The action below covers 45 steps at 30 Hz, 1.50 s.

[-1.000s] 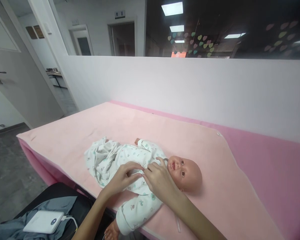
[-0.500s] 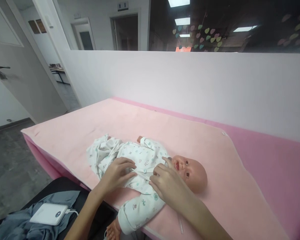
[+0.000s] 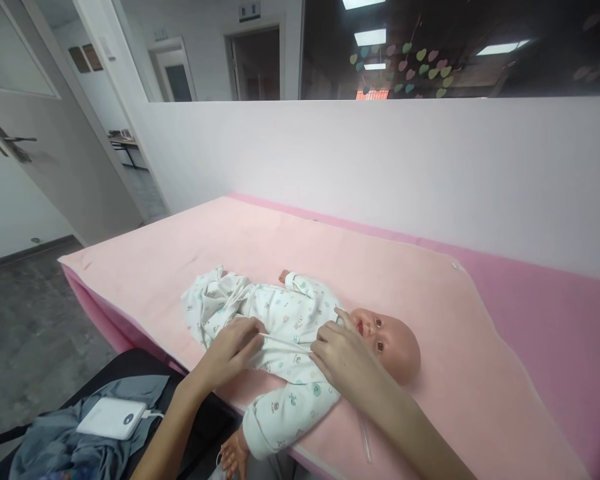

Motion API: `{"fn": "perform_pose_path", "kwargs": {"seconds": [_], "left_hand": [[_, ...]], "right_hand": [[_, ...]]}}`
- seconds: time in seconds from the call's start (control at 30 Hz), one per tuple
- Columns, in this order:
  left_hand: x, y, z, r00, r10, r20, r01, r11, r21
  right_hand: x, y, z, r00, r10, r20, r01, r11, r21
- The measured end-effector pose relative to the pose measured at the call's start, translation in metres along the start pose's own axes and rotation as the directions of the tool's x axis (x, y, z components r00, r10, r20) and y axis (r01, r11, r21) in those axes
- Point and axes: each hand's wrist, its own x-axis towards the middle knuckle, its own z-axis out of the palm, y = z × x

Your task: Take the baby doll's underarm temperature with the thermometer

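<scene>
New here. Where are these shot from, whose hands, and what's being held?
No machine here: these are a person's bare left hand and right hand. Every picture comes from one camera worn on that person's head, looking forward and down. On the pink-covered table lies a clothed baby doll, face up. A thin white tie stretches across its front, apparently pinched at each end by the fingertips. A slim clear rod lies by the right forearm. Off the table, a white device with a cable rests on grey cloth.
</scene>
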Motion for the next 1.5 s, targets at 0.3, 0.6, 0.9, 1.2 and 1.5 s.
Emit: {"fn": "perform_pose_path", "kwargs": {"seconds": [0.3, 0.6, 0.9, 1.2, 1.5], "left_hand": [[-0.003, 0.002, 0.01, 0.997, 0.08, -0.022, -0.076, 0.987, 0.143], [-0.007, -0.007, 0.012, 0.989, 0.131, -0.067, -0.114, 0.968, 0.223], [-0.01, -0.009, 0.013, 0.968, 0.196, -0.154, -0.137, 0.935, 0.328], [-0.011, -0.015, -0.001, 0.985, 0.034, -0.171, 0.027, 0.94, 0.34], [0.021, 0.004, -0.02, 0.992, 0.081, -0.1, -0.054, 0.967, 0.247]], "right_hand": [[-0.003, -0.004, -0.004, 0.999, -0.024, -0.026, 0.024, 1.0, 0.002], [-0.006, -0.005, -0.004, 0.998, -0.02, -0.052, 0.02, 1.0, -0.019], [-0.007, -0.006, -0.012, 0.999, -0.013, -0.037, 0.014, 1.0, 0.007], [-0.007, -0.001, -0.008, 1.0, -0.004, -0.025, 0.004, 1.0, -0.02], [-0.008, 0.008, -0.022, 0.99, 0.116, -0.079, -0.121, 0.99, -0.067]]}}
